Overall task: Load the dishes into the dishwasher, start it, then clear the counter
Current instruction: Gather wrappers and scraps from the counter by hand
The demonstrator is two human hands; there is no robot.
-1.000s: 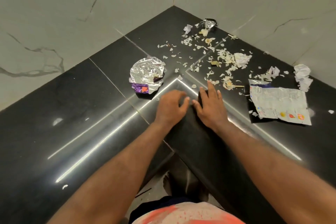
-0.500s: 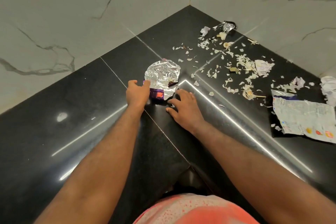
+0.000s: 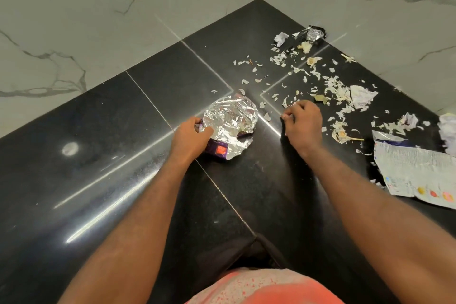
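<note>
Foil wrapper (image 3: 230, 121), purple end toward the person, gripped by left hand (image 3: 190, 136); right hand (image 3: 302, 123) curled, grip unclear.

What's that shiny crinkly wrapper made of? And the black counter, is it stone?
The wrapper looks like metallised foil or film: silver, mirror-bright, sharply creased, purple print outside. The counter looks like polished dark stone, maybe granite: glossy, reflecting light streaks, thin seams between slabs. It could be tile instead.
</note>
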